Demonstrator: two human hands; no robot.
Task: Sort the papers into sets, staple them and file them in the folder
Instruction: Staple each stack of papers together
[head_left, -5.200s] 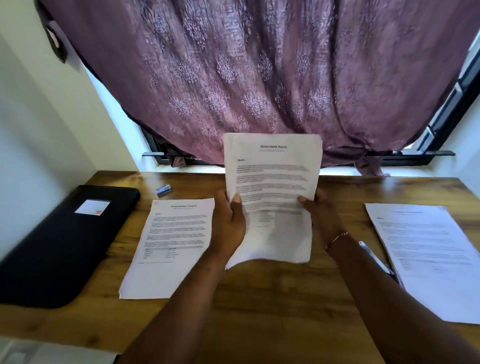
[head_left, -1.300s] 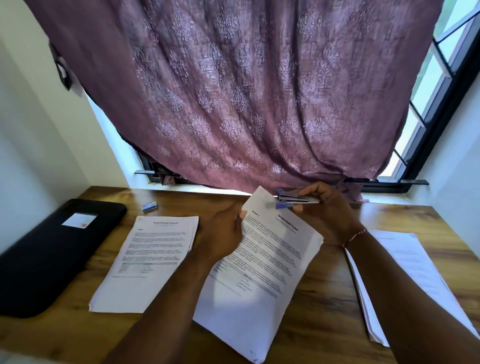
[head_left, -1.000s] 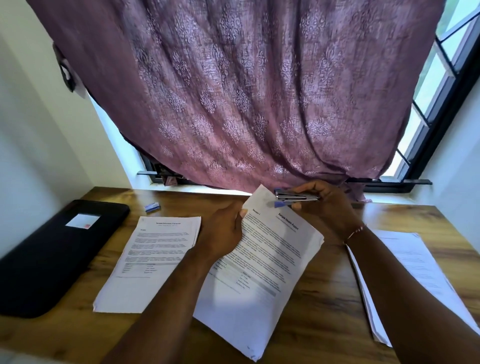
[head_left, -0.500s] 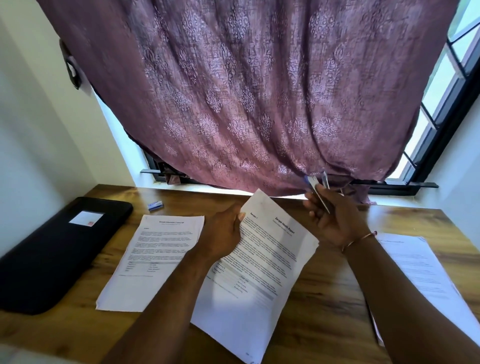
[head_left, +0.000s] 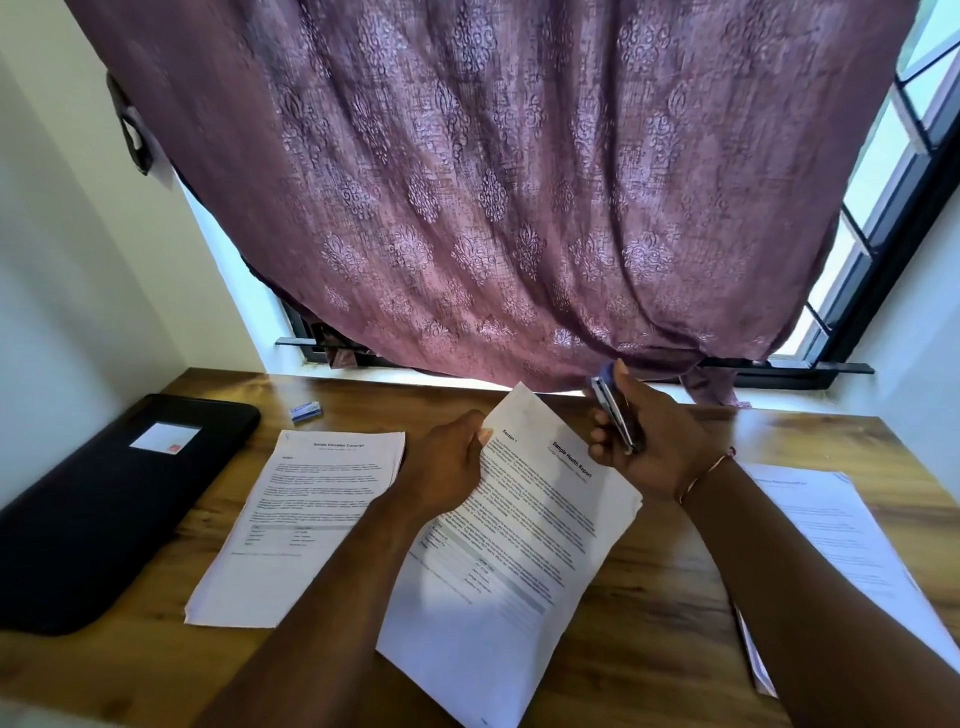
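Observation:
My left hand (head_left: 447, 467) grips the left edge of a set of papers headed Sample Health Report (head_left: 524, 551), held tilted above the wooden desk (head_left: 660, 613). My right hand (head_left: 649, 441) holds a small metal stapler (head_left: 613, 410) just right of the set's top corner, clear of the paper. A second set headed Sample Education Transcript (head_left: 306, 519) lies flat at the left. A third set (head_left: 841, 551) lies at the right, partly hidden by my right forearm. The black folder (head_left: 98, 514) lies shut at the far left.
A small blue box (head_left: 305, 410) lies near the desk's back edge, left of centre. A purple patterned curtain (head_left: 493, 197) hangs over the window behind the desk. White walls close in on both sides.
My right hand lifted the stapler off the top corner of the Health Report set and turned it upright, then lowered it a little. My left hand keeps the papers still.

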